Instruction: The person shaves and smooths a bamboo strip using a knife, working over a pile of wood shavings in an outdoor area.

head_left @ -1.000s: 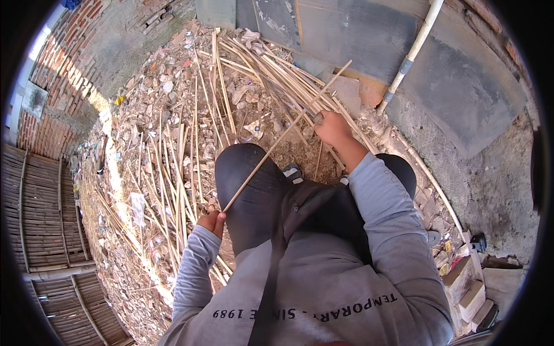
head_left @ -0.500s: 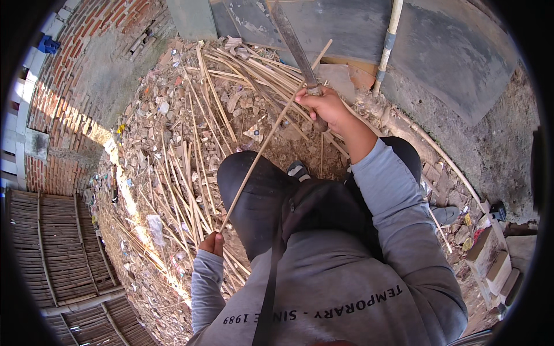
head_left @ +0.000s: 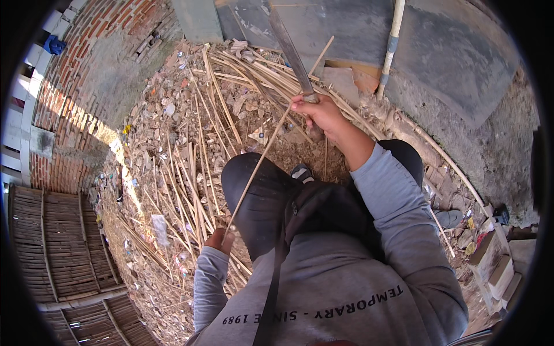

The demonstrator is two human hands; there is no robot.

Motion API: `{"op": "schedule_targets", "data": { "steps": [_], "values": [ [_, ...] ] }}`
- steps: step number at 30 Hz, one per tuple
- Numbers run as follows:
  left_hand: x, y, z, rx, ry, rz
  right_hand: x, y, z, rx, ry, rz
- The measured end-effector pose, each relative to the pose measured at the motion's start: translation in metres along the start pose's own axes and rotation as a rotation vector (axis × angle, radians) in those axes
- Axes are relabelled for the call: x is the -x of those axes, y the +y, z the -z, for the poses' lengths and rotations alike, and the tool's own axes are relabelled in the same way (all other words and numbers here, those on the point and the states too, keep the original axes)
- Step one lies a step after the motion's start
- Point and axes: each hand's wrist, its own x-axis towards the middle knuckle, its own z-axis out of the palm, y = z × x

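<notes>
A thin bamboo strip [head_left: 259, 164] slants across my left thigh, running between my two hands. Its lower end is at my left hand [head_left: 219, 240], whose fingers are closed on it and a little blurred. My right hand [head_left: 321, 115] grips the handle of a machete [head_left: 293, 55], whose long, worn blade points up and away from me. The thumb and finger of that same hand pinch the upper end of the strip, just below the blade's base.
Many bamboo strips [head_left: 190, 179] lie on the littered, rubbly ground, with a bundle [head_left: 259, 72] ahead. Grey panels [head_left: 450, 63] and a pale pole [head_left: 392, 46] stand at the far right. A brick wall [head_left: 81, 75] and slatted bamboo panels [head_left: 63, 242] flank the left.
My left hand has turned and shifted slightly at the strip's lower end. The right hand still holds the machete and has moved down very little.
</notes>
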Motion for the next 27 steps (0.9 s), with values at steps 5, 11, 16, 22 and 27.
{"op": "schedule_targets", "data": {
  "steps": [5,11,16,22,27],
  "values": [
    [-0.018,0.043,-0.022,0.092,0.274,-0.135,0.013,-0.015,-0.009,0.032,-0.083,0.058],
    [-0.027,0.056,-0.033,-0.055,0.145,-0.028,0.019,-0.018,-0.004,0.654,0.034,0.322],
    [-0.027,0.051,-0.033,-0.044,0.120,-0.002,0.035,-0.014,-0.018,1.268,-0.085,0.409],
    [-0.030,0.053,-0.030,0.004,0.111,-0.075,0.027,0.010,-0.011,1.472,-0.253,0.319],
    [-0.033,0.050,-0.026,0.085,0.096,-0.067,0.020,0.015,-0.019,1.381,-0.149,0.253]
  ]
}}
